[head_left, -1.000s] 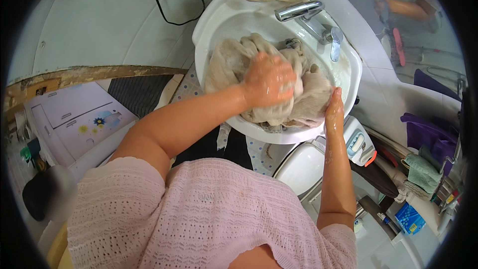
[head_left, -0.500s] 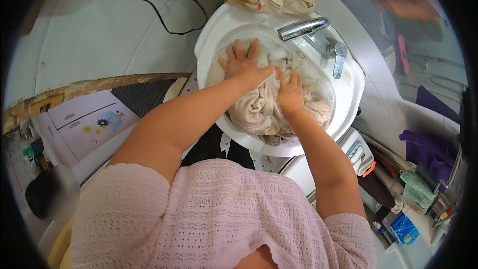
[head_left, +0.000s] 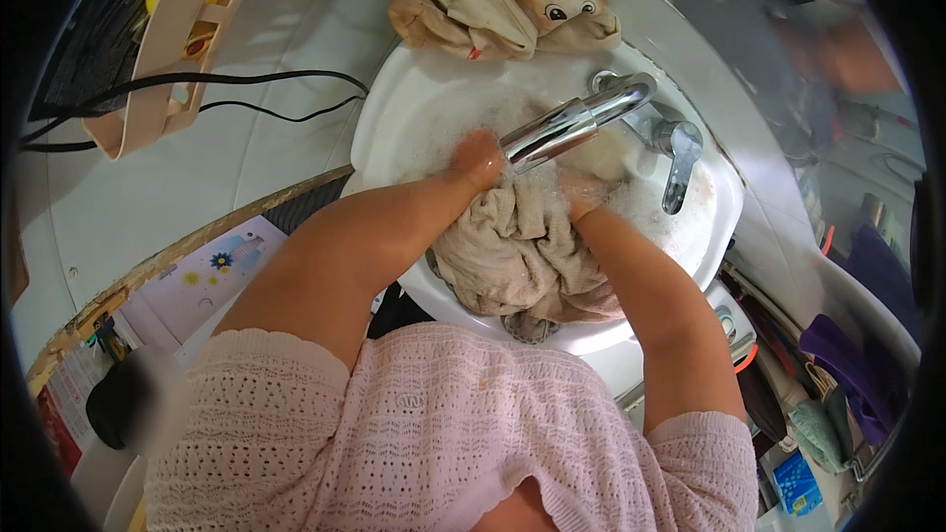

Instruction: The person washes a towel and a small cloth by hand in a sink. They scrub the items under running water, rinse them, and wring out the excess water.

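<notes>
Hands moved under faucet point(head_left: 576, 123); fingers point(head_left: 481, 160) clutch wet beige cloth point(head_left: 517, 251) below.

Both hands have slid toward the basin's far edge. The left hand point(head_left: 477, 160) and right hand point(head_left: 581, 194) now grip the beige cloth point(head_left: 517, 251) under the tap point(head_left: 576, 123).

I have 1 view only, from the head camera, looking steeply down and close over the white sink point(head_left: 394, 128), which fills the upper centre of the frame. The chrome tap point(head_left: 576, 123) sits just above centre. My pink knitted top point(head_left: 434, 433) crowds the lower edge, and the fisheye bends the wall tiles toward the dark rim.
</notes>
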`<action>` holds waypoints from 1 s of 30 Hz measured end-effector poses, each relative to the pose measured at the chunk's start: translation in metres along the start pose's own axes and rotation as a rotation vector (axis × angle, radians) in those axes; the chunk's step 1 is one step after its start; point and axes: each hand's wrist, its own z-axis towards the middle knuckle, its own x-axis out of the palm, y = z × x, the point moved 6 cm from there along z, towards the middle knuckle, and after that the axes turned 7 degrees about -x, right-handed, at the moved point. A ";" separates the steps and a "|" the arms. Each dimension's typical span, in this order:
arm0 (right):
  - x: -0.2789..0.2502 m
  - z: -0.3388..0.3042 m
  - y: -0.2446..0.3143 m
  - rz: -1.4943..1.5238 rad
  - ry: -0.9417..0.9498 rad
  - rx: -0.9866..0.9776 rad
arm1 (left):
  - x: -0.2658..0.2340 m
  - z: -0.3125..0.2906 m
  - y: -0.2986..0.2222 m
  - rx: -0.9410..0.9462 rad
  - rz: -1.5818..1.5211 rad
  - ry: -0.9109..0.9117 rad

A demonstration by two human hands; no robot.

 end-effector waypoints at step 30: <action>-0.093 -0.216 0.023 0.411 -0.880 0.170 | -0.141 -0.216 -0.069 1.014 0.129 -0.268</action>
